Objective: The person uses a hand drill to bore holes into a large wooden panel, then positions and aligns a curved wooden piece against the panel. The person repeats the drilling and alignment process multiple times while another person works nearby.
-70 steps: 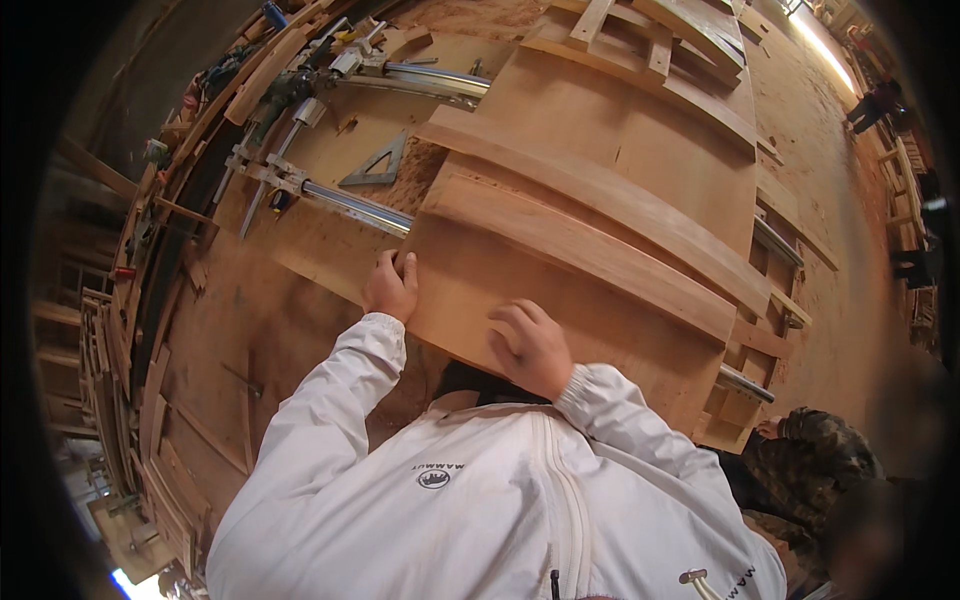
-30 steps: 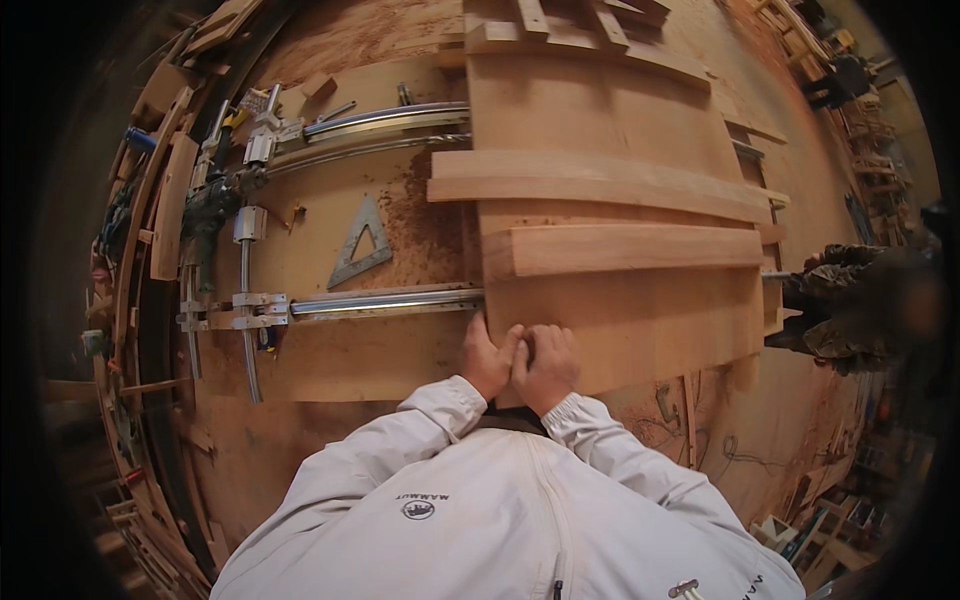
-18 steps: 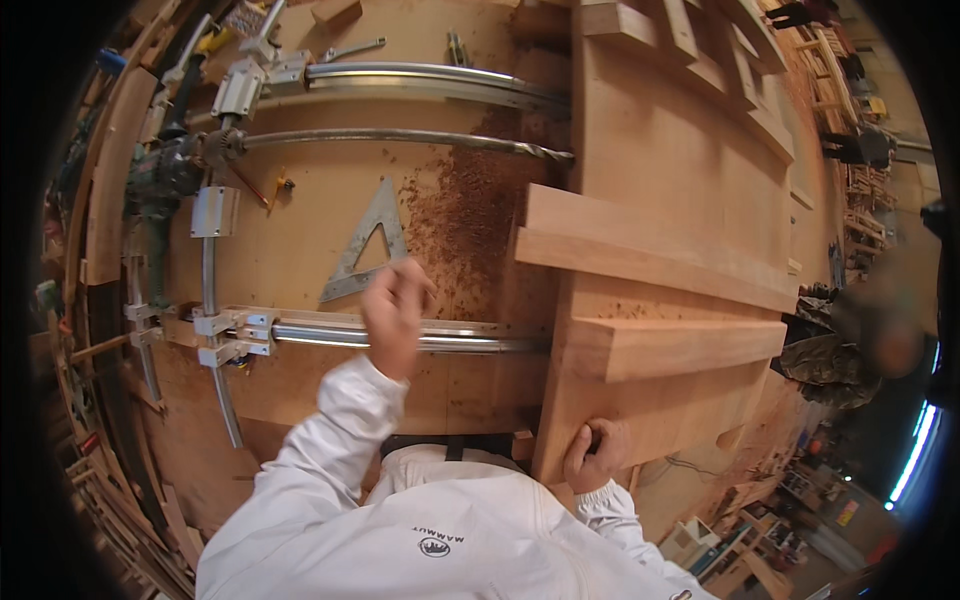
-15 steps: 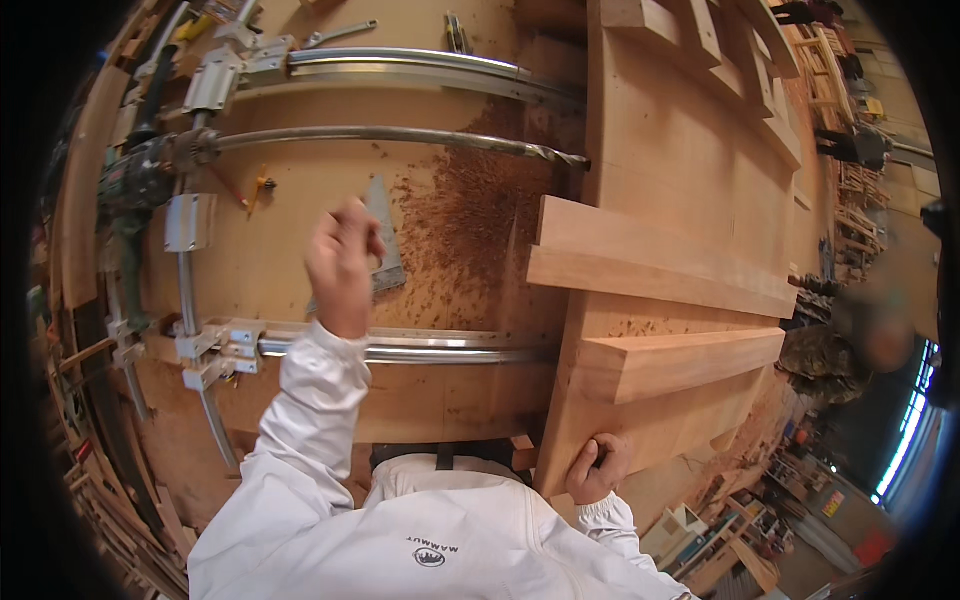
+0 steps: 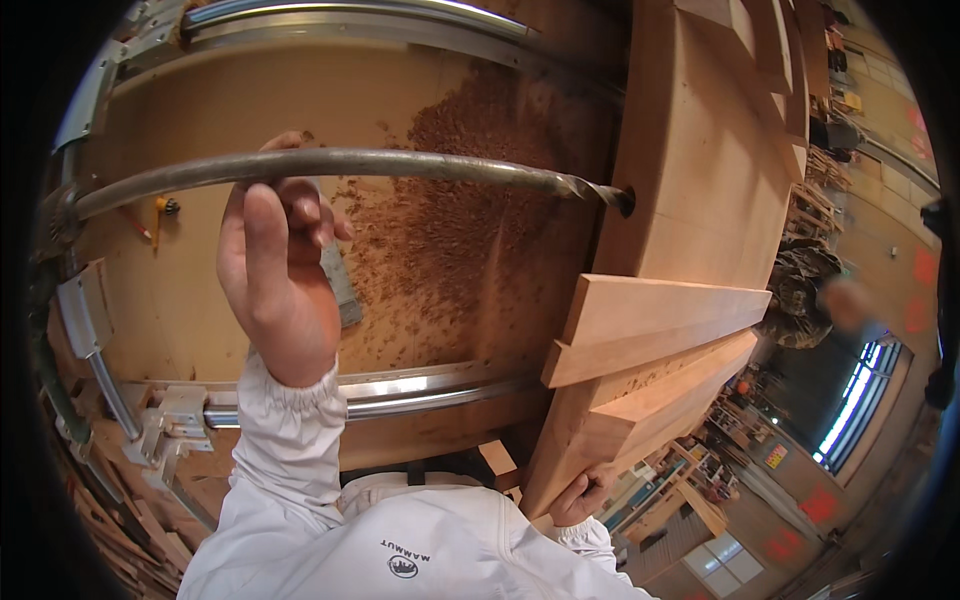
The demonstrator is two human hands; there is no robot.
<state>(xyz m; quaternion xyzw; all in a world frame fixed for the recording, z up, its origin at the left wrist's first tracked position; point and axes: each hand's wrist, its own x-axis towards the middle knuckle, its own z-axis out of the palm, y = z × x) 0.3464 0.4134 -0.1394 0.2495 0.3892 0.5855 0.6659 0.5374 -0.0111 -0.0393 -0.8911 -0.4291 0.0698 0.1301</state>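
A long steel drill bit (image 5: 430,166) runs across the view, its fluted tip at a dark hole in the side of a thick wooden slab (image 5: 690,215). My left hand (image 5: 285,270) is at the bit's shank, palm up and fingers loosely bent. Its index finger passes behind the shank and the thumb points up at the lower edge; whether they touch it I cannot tell. At the slab's near end my right hand (image 5: 582,497) is curled against the wood, fingers partly hidden. Reddish wood chips (image 5: 470,190) lie heaped beneath the bit.
Metal guide rails (image 5: 430,400) flank the bit, with bracket blocks (image 5: 180,408) at the left. Wooden battens (image 5: 670,310) lie across the slab. Beside my left hand is a grey flat piece (image 5: 342,290); a chuck key (image 5: 165,207) lies farther left. Another person (image 5: 805,290) stands beyond the slab.
My left hand has gone up and left to the drill bit's shank. The view has moved closer to the bit and tilted. My right hand stays at the slab's near end.
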